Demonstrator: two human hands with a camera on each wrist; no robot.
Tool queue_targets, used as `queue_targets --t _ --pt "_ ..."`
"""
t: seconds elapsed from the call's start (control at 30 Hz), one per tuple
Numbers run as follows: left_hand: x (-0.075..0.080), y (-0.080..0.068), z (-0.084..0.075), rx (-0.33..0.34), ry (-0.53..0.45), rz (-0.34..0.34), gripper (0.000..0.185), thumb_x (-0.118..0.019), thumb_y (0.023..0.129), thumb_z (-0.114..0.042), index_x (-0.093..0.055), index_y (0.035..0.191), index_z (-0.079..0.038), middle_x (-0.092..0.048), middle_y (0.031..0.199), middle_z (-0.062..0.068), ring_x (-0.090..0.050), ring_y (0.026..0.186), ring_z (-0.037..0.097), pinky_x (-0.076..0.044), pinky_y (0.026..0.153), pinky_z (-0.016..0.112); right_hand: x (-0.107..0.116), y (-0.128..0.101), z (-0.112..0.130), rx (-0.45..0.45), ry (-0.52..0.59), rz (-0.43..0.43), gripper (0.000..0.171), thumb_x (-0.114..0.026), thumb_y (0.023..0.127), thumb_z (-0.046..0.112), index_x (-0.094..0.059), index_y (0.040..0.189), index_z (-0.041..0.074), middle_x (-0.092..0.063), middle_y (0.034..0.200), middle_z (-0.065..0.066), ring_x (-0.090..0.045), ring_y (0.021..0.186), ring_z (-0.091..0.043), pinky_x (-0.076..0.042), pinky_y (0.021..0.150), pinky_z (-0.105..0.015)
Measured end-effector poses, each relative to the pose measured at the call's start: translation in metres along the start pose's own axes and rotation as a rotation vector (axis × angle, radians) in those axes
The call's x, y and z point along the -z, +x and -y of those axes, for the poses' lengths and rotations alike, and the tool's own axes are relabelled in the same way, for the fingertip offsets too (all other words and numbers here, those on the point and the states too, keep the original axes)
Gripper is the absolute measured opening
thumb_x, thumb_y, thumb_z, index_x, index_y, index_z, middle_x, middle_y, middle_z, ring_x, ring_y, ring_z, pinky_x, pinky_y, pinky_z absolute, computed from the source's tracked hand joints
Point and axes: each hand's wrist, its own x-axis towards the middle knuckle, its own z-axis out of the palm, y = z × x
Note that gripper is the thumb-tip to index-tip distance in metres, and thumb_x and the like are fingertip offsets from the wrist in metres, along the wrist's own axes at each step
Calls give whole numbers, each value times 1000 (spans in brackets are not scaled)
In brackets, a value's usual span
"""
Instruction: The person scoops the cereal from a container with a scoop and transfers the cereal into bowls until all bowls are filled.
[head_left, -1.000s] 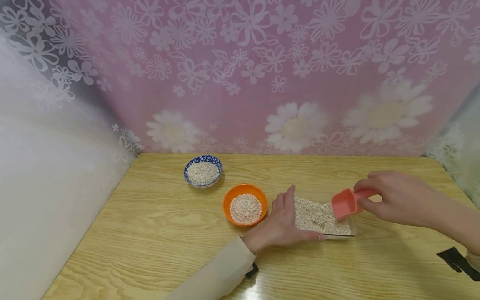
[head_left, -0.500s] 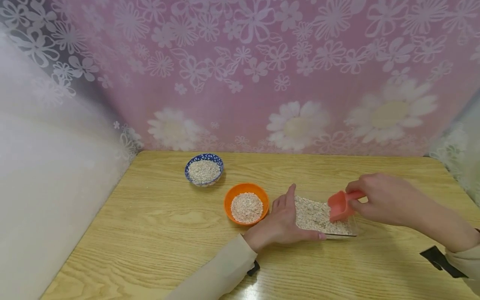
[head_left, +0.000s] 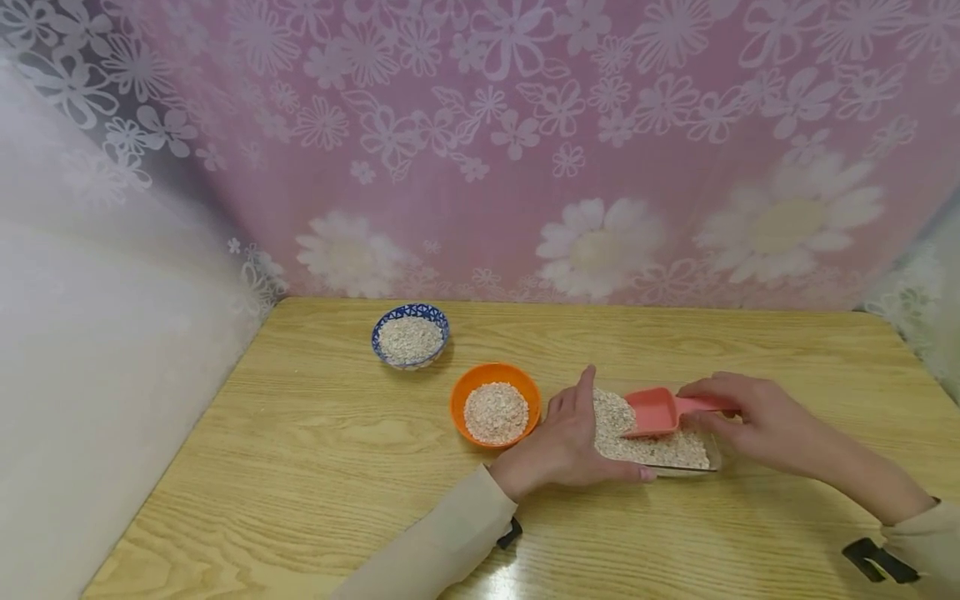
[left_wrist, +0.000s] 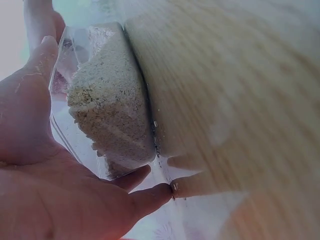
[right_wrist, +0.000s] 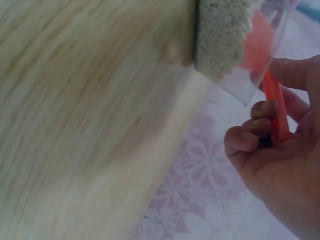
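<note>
A clear rectangular container [head_left: 714,463] of oats [head_left: 684,450] sits right of centre on the table in the head view. My left hand [head_left: 561,450] holds its left end, thumb along the near side and the other fingers round the end. In the left wrist view, oats [left_wrist: 112,100] show through the clear wall beside my palm. My right hand [head_left: 776,425] grips a pink-red scoop [head_left: 654,412] by its handle, with the scoop's lower edge down in the oats. The right wrist view shows fingers wrapped about the scoop handle [right_wrist: 277,110].
Just left of my left hand stands an orange bowl [head_left: 467,396] holding oats. A blue-and-white patterned bowl [head_left: 411,311], also with oats, is farther back and left. Behind the wooden table [head_left: 300,467] hangs a pink floral curtain [head_left: 450,150].
My right hand has moved left and slightly nearer, carrying the scoop from the container's right end toward its middle through the oats. My left hand stays at the container's left end.
</note>
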Motion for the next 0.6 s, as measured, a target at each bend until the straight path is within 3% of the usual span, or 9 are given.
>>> queue_targets --t 0.13,0.27,0.37,0.6 --pt "0 1 0 4 6 1 136 -80 72 -73 10 165 -29 -19 171 6 -23 157 25 -40 119 48 -9 3 1 110 26 -56 39 -80 83 1 -72 116 19 -58 91 19 -42 72 9 -38 59 -17" --pt "-1 1 0 12 8 2 137 -79 71 -74 10 165 -30 -20 171 5 -23 157 25 -41 118 49 -14 5 5 159 52 -75 44 -80 79 -5 -72 116 18 -57 92 19 -41 75 7 -37 62 -15" --pt "-2 2 0 15 10 4 137 -79 70 -74 11 164 -31 -20 171 5 -23 157 25 -40 119 49 -17 6 9 161 43 -92 45 -80 77 -7 -72 115 17 -58 92 19 -41 78 6 -36 64 -15" --pt "-2 2 -1 11 41 0 137 -78 71 -75 10 165 -28 -21 170 7 -25 156 26 -41 118 48 -25 5 20 111 -20 -125 31 -79 85 5 -72 113 17 -58 91 20 -41 82 3 -37 66 -20"
